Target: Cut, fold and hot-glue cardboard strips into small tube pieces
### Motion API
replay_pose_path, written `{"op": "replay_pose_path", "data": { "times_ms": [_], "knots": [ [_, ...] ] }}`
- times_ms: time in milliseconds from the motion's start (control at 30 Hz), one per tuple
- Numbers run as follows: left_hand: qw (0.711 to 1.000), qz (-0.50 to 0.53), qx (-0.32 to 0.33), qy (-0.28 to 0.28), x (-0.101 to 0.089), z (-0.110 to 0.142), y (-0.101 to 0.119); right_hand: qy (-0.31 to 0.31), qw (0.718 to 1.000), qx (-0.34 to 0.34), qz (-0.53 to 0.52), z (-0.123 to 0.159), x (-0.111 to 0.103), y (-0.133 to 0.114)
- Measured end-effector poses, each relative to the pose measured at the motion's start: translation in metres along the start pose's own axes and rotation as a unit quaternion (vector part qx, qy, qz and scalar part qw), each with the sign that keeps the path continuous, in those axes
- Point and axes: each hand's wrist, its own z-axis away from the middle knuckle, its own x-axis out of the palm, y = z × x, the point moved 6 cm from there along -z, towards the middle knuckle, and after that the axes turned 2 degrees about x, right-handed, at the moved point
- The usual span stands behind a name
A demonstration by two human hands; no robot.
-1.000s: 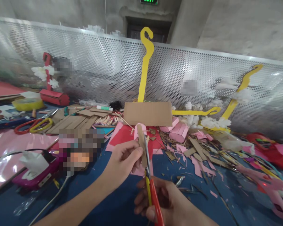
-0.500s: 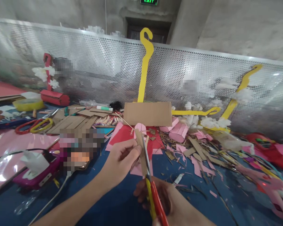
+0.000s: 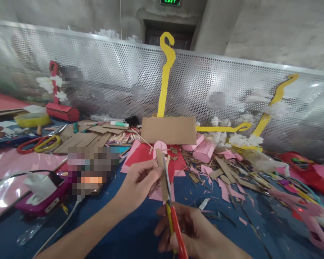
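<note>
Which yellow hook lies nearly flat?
The low hook stretching right from the brown cardboard; the middle hook stands upright, and the far-right hook leans.

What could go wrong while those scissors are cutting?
The scissors have blades close to the left hand, so a slip might nick a finger. The cardboard strip is narrow, so it could bend or get cut crooked. And the pink glue gun shows a red light, so it may be hot to touch.
</note>
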Motion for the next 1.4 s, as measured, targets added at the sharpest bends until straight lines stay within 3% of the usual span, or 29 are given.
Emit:
{"op": "replay_pose_path", "data": {
  "times_ms": [500,767,967,1200,1400],
  "knots": [
    [1.000,-0.013,0.005,0.001,-0.002,0.001,-0.003,0.022,0.999,0.017,0.024,0.001,0.002,0.001],
    [0.999,-0.029,0.022,0.023,-0.003,-0.003,0.008,0.019,0.999,0.013,0.036,-0.002,-0.001,0.006],
    [0.998,-0.049,0.024,0.037,-0.008,-0.003,0.006,0.075,0.992,-0.013,0.096,0.000,-0.002,0.000],
    [0.999,-0.036,0.020,0.008,0.000,0.001,0.001,0.062,0.995,-0.021,0.075,0.005,0.001,-0.009],
    [0.999,-0.032,0.006,0.013,-0.001,0.000,0.001,0.012,0.999,-0.032,0.029,-0.001,0.002,-0.007]
  ]
}}
